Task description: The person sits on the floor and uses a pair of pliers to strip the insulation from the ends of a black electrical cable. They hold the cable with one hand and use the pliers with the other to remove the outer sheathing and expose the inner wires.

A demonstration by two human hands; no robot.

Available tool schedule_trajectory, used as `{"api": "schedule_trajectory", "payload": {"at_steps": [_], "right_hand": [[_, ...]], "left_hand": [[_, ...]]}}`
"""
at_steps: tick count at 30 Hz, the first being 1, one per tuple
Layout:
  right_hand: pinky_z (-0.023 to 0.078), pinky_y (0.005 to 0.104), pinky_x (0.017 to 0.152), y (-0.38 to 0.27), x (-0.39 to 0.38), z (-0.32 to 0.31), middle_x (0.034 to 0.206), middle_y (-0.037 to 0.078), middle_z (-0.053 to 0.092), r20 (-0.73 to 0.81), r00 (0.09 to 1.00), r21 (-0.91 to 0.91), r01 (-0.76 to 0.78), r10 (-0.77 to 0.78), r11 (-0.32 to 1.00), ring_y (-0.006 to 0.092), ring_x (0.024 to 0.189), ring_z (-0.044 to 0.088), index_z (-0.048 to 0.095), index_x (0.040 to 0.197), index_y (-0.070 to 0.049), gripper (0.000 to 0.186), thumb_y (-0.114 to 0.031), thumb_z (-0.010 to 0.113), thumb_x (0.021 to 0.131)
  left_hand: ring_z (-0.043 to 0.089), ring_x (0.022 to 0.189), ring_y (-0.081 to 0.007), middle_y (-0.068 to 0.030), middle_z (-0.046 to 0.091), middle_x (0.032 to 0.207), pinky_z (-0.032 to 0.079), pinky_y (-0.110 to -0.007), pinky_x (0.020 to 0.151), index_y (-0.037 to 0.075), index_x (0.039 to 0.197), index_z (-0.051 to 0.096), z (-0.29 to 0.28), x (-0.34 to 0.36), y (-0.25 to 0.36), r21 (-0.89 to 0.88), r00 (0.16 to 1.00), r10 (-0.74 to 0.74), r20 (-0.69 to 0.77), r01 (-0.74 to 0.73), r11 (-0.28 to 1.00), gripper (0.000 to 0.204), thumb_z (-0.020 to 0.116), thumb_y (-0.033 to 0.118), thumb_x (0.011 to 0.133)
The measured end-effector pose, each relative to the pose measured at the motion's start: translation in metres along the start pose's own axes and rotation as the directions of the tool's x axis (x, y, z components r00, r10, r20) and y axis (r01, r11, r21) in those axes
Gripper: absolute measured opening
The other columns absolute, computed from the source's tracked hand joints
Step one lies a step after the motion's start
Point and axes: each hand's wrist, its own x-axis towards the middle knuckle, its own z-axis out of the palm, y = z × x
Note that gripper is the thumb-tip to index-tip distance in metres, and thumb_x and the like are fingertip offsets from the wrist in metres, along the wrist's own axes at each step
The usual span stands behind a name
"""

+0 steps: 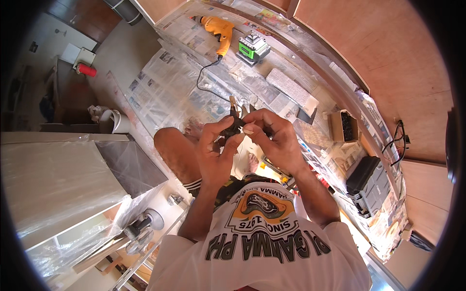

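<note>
Both hands meet at the middle of the view around a small dark object (234, 121) with a tan tip pointing up; its exact kind is unclear. My left hand (219, 145) grips it from the left with bent fingers. My right hand (272, 136) pinches at its right side, near a thin pale wire or strip. The black cord (203, 88) of a yellow drill (219, 28) runs down to behind my hands. The drill lies on the newspaper-covered surface (160, 82), beside a green-and-silver boxy device (252, 48).
At right lie a speckled pale board (291, 89), a cardboard box of dark small pieces (342, 127) and a black-grey case (364, 186) beside wooden panels (369, 43). A plastic-wrapped cabinet (58, 174) stands at left. A red roll (87, 70) sits farther back.
</note>
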Motion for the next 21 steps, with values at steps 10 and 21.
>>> {"api": "schedule_trajectory", "payload": {"at_steps": [10, 21], "right_hand": [[0.046, 0.0332, 0.056, -0.007, -0.005, 0.0, 0.072, 0.012, 0.067, 0.059, 0.998, -0.143, -0.024, 0.033, 0.989, 0.0149, 0.057, 0.058, 0.067, 0.1, 0.003, 0.012, -0.009, 0.068, 0.099], [0.049, 0.0328, 0.059, -0.009, -0.022, 0.011, 0.072, 0.011, 0.065, -0.017, 1.0, -0.083, -0.019, 0.017, 0.996, 0.0149, 0.061, 0.06, 0.063, 0.098, 0.003, 0.011, -0.007, 0.064, 0.102]], "left_hand": [[0.066, 0.115, -0.0157, -0.0162, 0.068, 0.133, 0.055, -0.028, 0.098, -0.003, 0.139, 0.053, 0.006, -0.003, -0.011, -0.351, 0.996, -0.056, 0.07, 0.077, 0.933, 0.047, 0.071, -0.008, 0.096], [0.064, 0.121, -0.0196, -0.0165, 0.065, 0.137, 0.053, -0.031, 0.103, -0.004, 0.156, 0.041, 0.016, -0.007, -0.006, -0.621, 0.964, -0.246, 0.096, 0.252, 0.742, 0.065, 0.07, -0.003, 0.098]]}}
